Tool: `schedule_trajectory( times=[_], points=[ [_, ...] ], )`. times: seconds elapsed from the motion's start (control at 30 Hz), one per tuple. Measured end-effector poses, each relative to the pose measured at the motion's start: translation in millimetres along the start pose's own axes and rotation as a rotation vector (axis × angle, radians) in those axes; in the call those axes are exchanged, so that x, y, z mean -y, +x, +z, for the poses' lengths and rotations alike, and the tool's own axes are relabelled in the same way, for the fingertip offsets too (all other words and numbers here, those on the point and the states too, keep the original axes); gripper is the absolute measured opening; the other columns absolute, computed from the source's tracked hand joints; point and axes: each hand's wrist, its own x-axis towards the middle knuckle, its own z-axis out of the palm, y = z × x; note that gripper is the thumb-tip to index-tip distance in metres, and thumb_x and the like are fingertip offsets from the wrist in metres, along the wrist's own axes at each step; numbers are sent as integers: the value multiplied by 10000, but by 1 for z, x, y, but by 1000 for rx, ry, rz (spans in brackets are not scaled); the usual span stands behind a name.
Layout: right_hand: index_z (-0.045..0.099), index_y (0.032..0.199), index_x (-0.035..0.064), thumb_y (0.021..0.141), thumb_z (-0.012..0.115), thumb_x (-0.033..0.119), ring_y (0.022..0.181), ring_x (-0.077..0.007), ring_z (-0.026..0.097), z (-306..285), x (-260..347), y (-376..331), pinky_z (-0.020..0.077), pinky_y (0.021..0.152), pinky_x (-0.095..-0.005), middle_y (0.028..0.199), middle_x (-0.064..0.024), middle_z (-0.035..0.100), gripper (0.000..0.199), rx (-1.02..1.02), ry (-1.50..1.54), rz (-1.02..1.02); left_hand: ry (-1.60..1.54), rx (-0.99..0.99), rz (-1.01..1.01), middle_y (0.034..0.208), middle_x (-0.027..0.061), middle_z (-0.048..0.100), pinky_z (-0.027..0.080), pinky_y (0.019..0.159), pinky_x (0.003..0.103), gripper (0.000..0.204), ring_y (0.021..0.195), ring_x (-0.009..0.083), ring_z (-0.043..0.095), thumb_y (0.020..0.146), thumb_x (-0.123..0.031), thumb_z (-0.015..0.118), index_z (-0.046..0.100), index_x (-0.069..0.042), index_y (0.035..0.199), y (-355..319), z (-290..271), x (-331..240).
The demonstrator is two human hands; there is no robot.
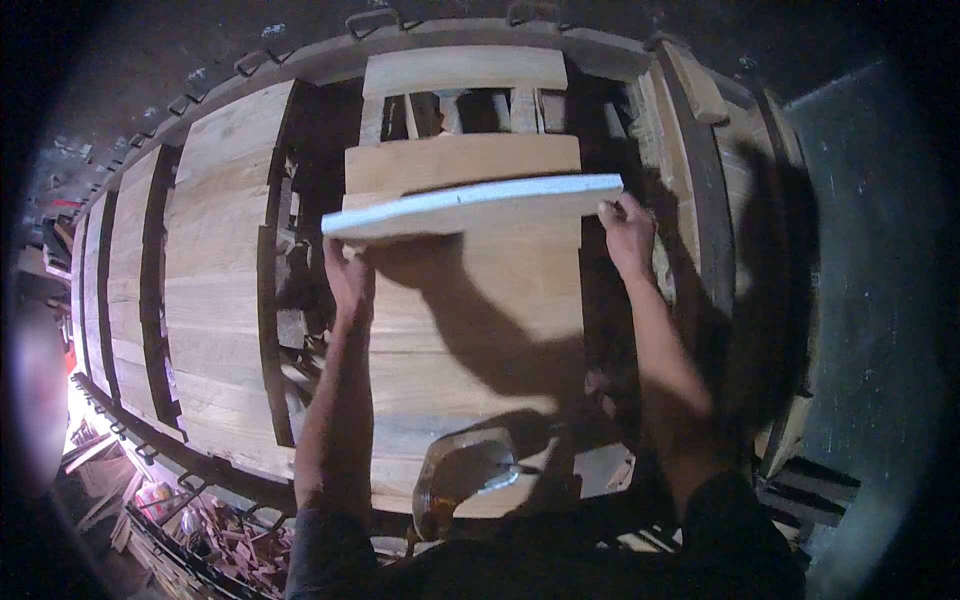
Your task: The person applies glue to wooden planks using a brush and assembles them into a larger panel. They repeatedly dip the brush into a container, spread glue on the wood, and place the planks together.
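A wooden board [470,208] is held level above a stack of planks, its long upper edge brightly lit. My left hand [350,280] grips its left end from below, thumb against the near face. My right hand [630,236] is closed on its right end. Beneath it, planks [480,290] lie side by side, with my shadow across them. Beyond a gap, another plank [465,70] lies at the far end of the stack. A curved, partly see-through object [455,470] shows in front of my body; its kind I cannot make out.
More plank stacks [225,260] stand in rows to the left, with dark gaps between. Upright timbers [700,170] stand at the right, beside a dark greenish wall [880,250]. Metal handles [375,18] line the far rail. Scrap wood [235,545] is heaped at lower left.
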Motion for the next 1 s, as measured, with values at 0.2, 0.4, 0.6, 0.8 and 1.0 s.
schedule_trajectory(
  times=[0.2, 0.4, 0.6, 0.8, 1.0],
  points=[
    [672, 1050, 20, 882, 659, 186, 870, -268, 647, 54, 1, 118, 480, 792, -363, 946, -177, 690, 236, -179, -79, -27, 179, -8, 143, 1188, 124, 596, 424, 949, 344, 533, 1108, 232, 545, 769, -167, 676, 488, -22, 1247, 133, 56, -57],
    [617, 1201, 64, 827, 670, 343, 1095, -368, 614, 128, -37, 167, 502, 905, -433, 1151, -207, 654, 470, -95, -270, 13, 683, 186, 70, 1243, 222, 573, 390, 1021, 411, 679, 1192, 360, 529, 796, -388, 671, 428, -6, 1301, 198, 57, 33],
    [545, 1304, 73, 859, 648, 359, 1155, -369, 585, 155, -55, 162, 476, 966, -430, 1219, -206, 625, 539, -262, -429, 73, 889, -9, 379, 1420, 193, 460, 269, 1127, 493, 827, 1371, 399, 336, 816, -461, 602, 316, -33, 1463, 177, 70, 76],
    [355, 1452, 58, 830, 671, 388, 1262, -384, 497, 140, -24, 162, 402, 1059, -453, 1366, -212, 520, 772, -59, -211, 76, 916, 41, 461, 1461, 238, 391, 233, 1148, 493, 810, 1415, 369, 284, 799, -374, 561, 296, 8, 1463, 184, 65, 63],
    [194, 1537, 123, 898, 578, 437, 1316, -379, 453, 141, -20, 167, 363, 1083, -432, 1441, -209, 457, 809, -11, -306, 80, 857, 90, 360, 1466, 251, 379, 224, 1147, 507, 828, 1419, 377, 278, 801, -344, 551, 243, 15, 1481, 186, 64, 58]
  ],
)
